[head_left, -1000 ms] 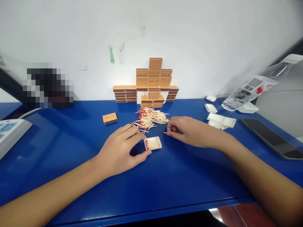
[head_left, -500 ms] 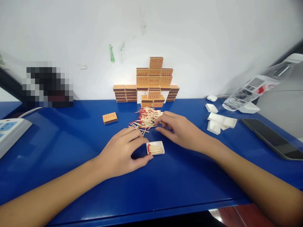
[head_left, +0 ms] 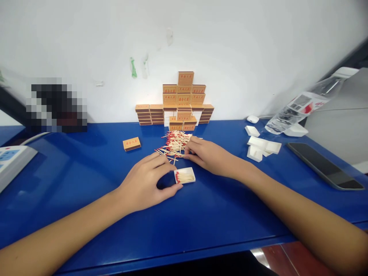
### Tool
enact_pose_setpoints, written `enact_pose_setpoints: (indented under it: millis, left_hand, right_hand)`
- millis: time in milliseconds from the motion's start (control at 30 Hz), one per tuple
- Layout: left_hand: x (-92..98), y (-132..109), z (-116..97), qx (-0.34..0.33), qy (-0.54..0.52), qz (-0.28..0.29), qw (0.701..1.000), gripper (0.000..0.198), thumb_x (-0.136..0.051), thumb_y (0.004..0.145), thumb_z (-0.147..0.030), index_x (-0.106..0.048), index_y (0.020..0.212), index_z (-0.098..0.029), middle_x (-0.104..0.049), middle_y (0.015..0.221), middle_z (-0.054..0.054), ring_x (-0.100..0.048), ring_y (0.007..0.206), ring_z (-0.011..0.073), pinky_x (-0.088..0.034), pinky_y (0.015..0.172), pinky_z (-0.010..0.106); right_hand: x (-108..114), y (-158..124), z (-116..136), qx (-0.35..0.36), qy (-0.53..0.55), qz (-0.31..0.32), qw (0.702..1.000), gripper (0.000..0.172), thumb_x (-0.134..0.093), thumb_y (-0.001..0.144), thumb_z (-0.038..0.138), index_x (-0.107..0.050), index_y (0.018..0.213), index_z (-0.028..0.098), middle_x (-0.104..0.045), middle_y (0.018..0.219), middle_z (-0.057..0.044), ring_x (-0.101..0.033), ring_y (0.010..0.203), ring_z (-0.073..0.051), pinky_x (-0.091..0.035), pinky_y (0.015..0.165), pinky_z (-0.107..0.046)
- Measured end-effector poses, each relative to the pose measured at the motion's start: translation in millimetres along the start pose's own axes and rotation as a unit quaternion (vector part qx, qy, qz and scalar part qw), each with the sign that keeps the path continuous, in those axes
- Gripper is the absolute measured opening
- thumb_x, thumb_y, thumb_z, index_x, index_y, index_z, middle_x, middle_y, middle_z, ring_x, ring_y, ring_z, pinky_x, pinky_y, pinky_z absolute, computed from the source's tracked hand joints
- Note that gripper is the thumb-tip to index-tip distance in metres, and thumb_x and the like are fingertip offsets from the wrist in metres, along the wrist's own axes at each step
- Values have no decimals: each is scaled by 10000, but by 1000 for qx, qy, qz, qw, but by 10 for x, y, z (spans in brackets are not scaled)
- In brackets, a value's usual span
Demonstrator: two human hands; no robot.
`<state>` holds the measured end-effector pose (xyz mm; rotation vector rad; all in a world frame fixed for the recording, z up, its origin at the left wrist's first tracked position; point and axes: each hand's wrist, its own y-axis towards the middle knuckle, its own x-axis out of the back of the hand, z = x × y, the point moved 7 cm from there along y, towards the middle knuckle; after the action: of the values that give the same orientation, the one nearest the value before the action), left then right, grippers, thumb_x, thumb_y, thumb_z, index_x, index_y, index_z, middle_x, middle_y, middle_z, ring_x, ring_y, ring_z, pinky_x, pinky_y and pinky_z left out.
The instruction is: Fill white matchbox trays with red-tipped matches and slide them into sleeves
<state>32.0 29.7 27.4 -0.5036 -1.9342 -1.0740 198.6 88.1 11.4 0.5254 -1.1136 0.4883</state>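
The left hand (head_left: 146, 182) curves its thumb and forefinger around the 9 o'clock end of a white matchbox tray (head_left: 188, 171), fingers gripping it at two corners; matches (head_left: 186, 177) lie in it, red heads toward the hand. At 12 o'clock from the tray, the fingers of the right hand (head_left: 212, 155) come nearly together at the near right edge of a match pile (head_left: 176, 142); I cannot tell whether they pinch a match. At 10 o'clock a matchbox (head_left: 132, 143) shows red characters, apparently 安全火柴. Beyond the pile, at 12 o'clock, a stack of matchboxes (head_left: 184, 99) near the wall (head_left: 230, 50) repeats that wording on several faces. Between 2 and 3 o'clock sit white box parts (head_left: 258, 143); at 2 a bottle (head_left: 304, 101) bears a barcode and red print too small to read. A phone (head_left: 324, 165) lies at 3, a white panel (head_left: 20, 163) at 9. Bare blue worktop (head_left: 158, 230) runs from the tray to the front edge at 6 o'clock, and between panel and matchbox.
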Motion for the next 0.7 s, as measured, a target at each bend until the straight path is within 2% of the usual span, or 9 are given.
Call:
enact_pose_setpoints:
  millis: [133, 267, 433, 600, 700]
  left_hand:
    - [13, 8, 108, 45, 24, -8, 999, 204, -752, 928, -368, -731, 1019, -187, -715, 941, 60, -632, 869, 229, -548, 777, 387]
    - [14, 8, 147, 66, 21, -4, 998, 204, -757, 922, -376, -742, 1018, -197, -716, 950, 55, -614, 862, 228, -526, 755, 379]
    - [7, 7, 127, 59, 15, 1, 998, 224, -751, 928, -388, -736, 1008, -180, -716, 947, 65, -612, 866, 231, -532, 765, 388]
    - [-3, 8, 105, 41, 14, 3, 999, 233, -759, 922, -380, -728, 1036, -180, -714, 945, 68, -633, 883, 233, -551, 800, 396]
    - [6, 10, 91, 33, 15, -2, 999, 228, -755, 926, -374, -728, 1043, -180, -709, 941, 69, -625, 869, 229, -555, 804, 398]
  right_hand:
    - [165, -108, 10, -11, 29, -11, 999, 211, -490, 1090, 315, -582, 947, 190, -606, 1011, -82, -568, 852, -199, -457, 772, -334]
    - [324, -208, 142, 3, 72, -11, 997, 242, -487, 1100, 374, -582, 955, 206, -605, 999, -61, -558, 841, -189, -443, 747, -320]
    - [214, -237, 315, 10, 65, 39, 997, 191, -528, 1085, 331, -607, 973, 197, -650, 1031, -68, -586, 824, -186, -440, 723, -322]
    - [91, -227, 404, 33, 69, 55, 996, 123, -557, 1067, 262, -652, 1032, 191, -665, 1077, -77, -614, 846, -182, -456, 734, -316]
    - [135, -228, 424, 41, 80, 32, 995, 105, -582, 1057, 251, -662, 1017, 197, -666, 1043, -59, -609, 844, -173, -455, 740, -309]
